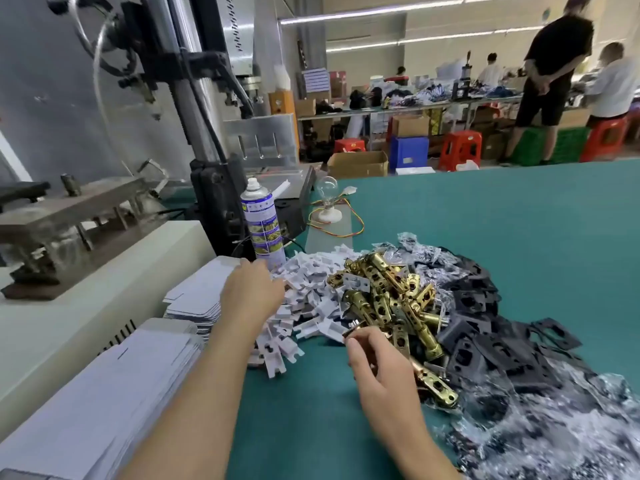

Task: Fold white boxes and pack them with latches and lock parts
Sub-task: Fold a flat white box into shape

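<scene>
A heap of brass latches (391,296) lies on the green table (485,230), between a pile of white plastic parts (308,289) and a pile of black plates (485,327). My right hand (377,368) is at the heap's near edge, fingers closed on one brass latch (433,379) that points down to the right. My left hand (251,289) reaches over a stack of flat white boxes (194,303), fingers spread, touching the top one. A second, larger stack of flat boxes (104,393) lies nearer on the left.
Small clear bags of parts (540,427) cover the near right. A spray can (261,223) and a bulb on a wired base (327,199) stand behind the piles. A press machine (194,98) fills the left. People work at distant tables (554,74).
</scene>
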`<state>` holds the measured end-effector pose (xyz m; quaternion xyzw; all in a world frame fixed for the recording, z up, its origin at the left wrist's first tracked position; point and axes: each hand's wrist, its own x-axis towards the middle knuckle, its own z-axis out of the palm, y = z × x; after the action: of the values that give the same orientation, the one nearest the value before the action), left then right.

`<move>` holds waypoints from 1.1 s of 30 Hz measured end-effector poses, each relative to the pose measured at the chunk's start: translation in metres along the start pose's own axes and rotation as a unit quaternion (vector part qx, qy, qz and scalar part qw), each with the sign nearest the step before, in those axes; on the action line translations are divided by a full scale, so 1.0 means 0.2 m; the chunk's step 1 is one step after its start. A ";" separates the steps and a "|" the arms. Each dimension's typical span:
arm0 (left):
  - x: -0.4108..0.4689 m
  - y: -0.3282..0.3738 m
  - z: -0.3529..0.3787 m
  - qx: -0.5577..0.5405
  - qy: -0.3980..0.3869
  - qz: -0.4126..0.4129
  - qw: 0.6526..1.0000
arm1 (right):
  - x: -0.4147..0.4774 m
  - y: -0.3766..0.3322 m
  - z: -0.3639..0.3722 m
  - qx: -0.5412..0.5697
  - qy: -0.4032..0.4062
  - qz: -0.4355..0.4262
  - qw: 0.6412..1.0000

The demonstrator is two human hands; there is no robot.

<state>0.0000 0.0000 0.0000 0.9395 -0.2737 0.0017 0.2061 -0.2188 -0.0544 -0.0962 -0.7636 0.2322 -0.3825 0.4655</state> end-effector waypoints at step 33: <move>-0.36 0.12 -0.09 -0.426 0.106 0.124 0.890 | 0.02 -0.06 -0.05 -0.076 -0.044 -0.074 0.993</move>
<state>-0.0715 0.0259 0.0163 0.7141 -0.3387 0.0096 0.6127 -0.2247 -0.0574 -0.0802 -0.8279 0.1829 -0.3630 0.3865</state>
